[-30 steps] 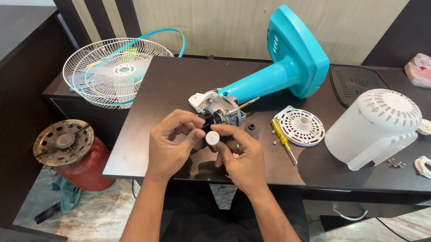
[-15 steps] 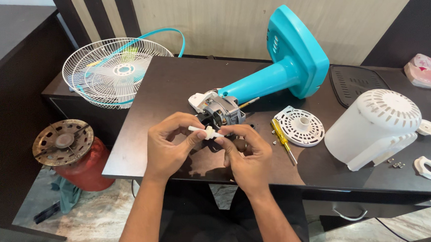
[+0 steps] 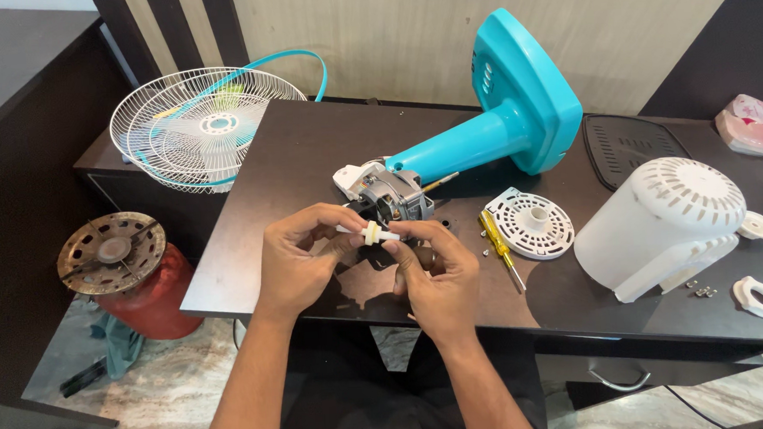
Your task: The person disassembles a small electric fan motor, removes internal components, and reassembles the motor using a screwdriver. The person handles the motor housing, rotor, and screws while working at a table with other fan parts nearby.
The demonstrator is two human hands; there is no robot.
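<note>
Both hands are meeting at the centre of the frame, above the front edge of the dark table (image 3: 308, 149). The left hand (image 3: 301, 260) and the right hand (image 3: 433, 277) are pinching a small white plastic part (image 3: 372, 233) between their fingertips; the part is lying crosswise in the gap between the two hands, with the left fingers curling over one end and the right thumb and forefinger closing on the other. Both hands are closing narrowly on it.

Just above the hands, the bare fan motor (image 3: 389, 192) is resting on the table, joined to the teal fan stand (image 3: 498, 121) that is lying toward the upper right. A yellow-handled screwdriver (image 3: 498, 245) is lying to the right of the right hand, beside a white round cover (image 3: 534, 224). A white motor housing (image 3: 660, 222) is sitting at the right. A wire fan guard (image 3: 203, 124) is leaning at the upper left.
</note>
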